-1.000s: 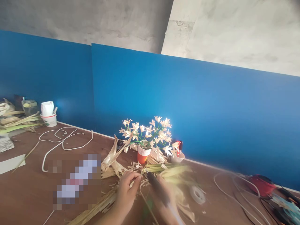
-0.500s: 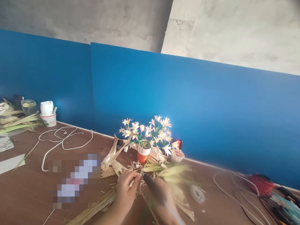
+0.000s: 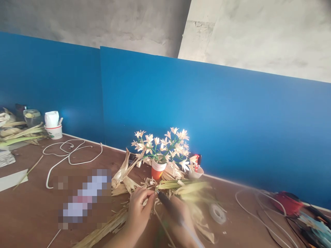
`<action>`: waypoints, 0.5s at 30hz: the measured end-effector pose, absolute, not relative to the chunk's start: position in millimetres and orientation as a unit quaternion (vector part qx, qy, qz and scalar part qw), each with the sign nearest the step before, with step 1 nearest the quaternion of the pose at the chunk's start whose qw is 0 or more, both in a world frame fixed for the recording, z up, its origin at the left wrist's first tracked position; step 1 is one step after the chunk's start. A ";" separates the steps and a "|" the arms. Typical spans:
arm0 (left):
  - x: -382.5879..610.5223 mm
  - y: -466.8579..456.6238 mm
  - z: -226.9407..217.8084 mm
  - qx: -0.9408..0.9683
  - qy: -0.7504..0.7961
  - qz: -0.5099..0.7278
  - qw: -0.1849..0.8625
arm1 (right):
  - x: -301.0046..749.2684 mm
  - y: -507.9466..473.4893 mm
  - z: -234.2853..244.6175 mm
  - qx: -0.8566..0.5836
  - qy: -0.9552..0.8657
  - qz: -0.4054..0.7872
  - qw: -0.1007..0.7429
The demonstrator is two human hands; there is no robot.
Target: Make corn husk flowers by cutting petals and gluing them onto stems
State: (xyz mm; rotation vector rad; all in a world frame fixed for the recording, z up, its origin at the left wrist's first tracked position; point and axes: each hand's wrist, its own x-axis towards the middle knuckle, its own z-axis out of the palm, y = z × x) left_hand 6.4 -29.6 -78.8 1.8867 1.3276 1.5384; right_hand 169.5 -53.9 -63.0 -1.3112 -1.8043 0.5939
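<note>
My left hand point(image 3: 141, 205) is closed in a pinch, thumb against forefinger, on a small pale strip of corn husk that is mostly hidden by the fingertips. My right hand point(image 3: 182, 217) wraps round a dark-handled tool point(image 3: 168, 203) with a slim metal tip and what looks like a grey cord behind it. That tip meets the left fingertips, touching or nearly touching the strip. Just beyond the hands stands an orange and white paper cup point(image 3: 158, 170) holding cream husk flowers point(image 3: 162, 144) on green stems. Dry corn husks point(image 3: 124, 174) and greenish husk leaves point(image 3: 193, 188) lie round the hands.
On the brown table point(image 3: 33, 213), a white cable point(image 3: 71, 155) and a paper-filled tub point(image 3: 53, 132) are at the left. A roll of clear tape point(image 3: 217, 213), a white bowl point(image 3: 196, 173) and a red object point(image 3: 287, 203) with cords lie rightward. A blue panel point(image 3: 219, 120) rises behind.
</note>
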 end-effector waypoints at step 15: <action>5.1 -28.5 -82.1 0.667 0.461 0.547 0.209 | 170.2 -53.5 -61.1 -0.546 -0.714 0.220 0.379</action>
